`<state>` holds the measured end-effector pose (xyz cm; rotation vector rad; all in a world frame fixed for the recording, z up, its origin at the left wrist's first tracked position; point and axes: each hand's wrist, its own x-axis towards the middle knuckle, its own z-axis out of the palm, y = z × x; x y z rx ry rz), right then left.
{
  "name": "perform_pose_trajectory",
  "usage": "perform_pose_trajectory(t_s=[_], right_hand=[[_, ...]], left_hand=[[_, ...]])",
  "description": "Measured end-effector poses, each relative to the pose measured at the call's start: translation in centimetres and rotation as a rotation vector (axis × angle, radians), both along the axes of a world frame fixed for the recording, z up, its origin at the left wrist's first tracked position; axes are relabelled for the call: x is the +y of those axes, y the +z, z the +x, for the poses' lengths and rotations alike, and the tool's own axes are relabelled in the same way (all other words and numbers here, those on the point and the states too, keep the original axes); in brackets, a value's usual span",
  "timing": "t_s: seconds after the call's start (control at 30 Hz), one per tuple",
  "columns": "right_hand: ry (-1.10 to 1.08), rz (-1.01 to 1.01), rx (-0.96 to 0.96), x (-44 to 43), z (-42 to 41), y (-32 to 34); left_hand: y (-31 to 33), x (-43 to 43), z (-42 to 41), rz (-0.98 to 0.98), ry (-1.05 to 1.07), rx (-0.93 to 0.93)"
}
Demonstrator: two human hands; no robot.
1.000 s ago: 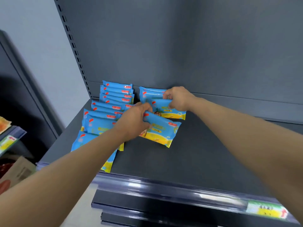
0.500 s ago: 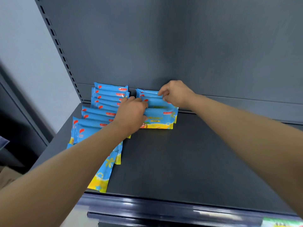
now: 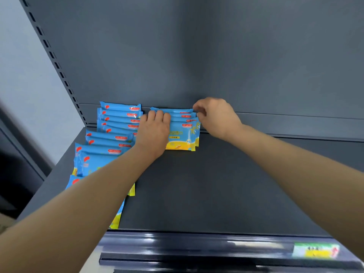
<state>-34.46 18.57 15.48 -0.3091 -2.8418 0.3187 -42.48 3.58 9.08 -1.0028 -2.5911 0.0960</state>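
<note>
Several blue and yellow flat packs (image 3: 183, 133) stand overlapped in a short row at the back of a dark grey shelf (image 3: 216, 184). My left hand (image 3: 153, 133) lies flat on the left part of this row and presses down on it. My right hand (image 3: 216, 117) is at the row's right end, where its curled thumb and fingertips pinch the edge of the rear packs. To the left, a longer row of the same packs (image 3: 110, 138) runs from the back panel toward the front edge, partly hidden by my left forearm.
The shelf's back panel (image 3: 216, 56) rises right behind the packs. A perforated upright (image 3: 57, 66) bounds the left side. The front rail carries a green and yellow price label (image 3: 315, 251). Bare shelf surface lies to the right of and in front of the short row.
The loose pack in my left hand was pushed back and squared into the short row. My left hand now lies flat on it, and my right hand has shifted to the row's right end.
</note>
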Motion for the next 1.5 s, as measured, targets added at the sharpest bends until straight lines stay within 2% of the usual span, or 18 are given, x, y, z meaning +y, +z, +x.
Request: perform_pose_trajectory(t_s=[0.23,0.33,0.5,0.77,1.03,1.27,1.5], right_hand=[[-0.01,0.313,0.003,-1.0,4.4,2.0],[-0.022,0.391,0.041,-1.6,6.7,3.6],[-0.02,0.455,0.108,-2.4,12.1,6.6],[0.036,0.451,0.212,-2.5,22.4,9.2],[0.149,0.424,0.253,-1.0,33.3,9.2],[0.199,0.415,0.152,0.8,40.1,6.3],[0.238,0.378,-0.011,2.0,43.7,1.1]], left_hand=[[3.6,-0.3,4.4,0.19,-0.101,-0.008],[5.6,-0.6,7.0,0.304,-0.17,0.086],[8.9,-1.4,12.3,0.387,-0.245,0.265],[12.3,-2.0,23.4,0.329,-0.192,0.311],[12.5,-0.5,34.9,0.328,-0.147,0.34],[9.8,0.4,43.4,0.278,-0.086,0.285],[5.1,1.2,47.7,0.191,-0.049,0.168]])
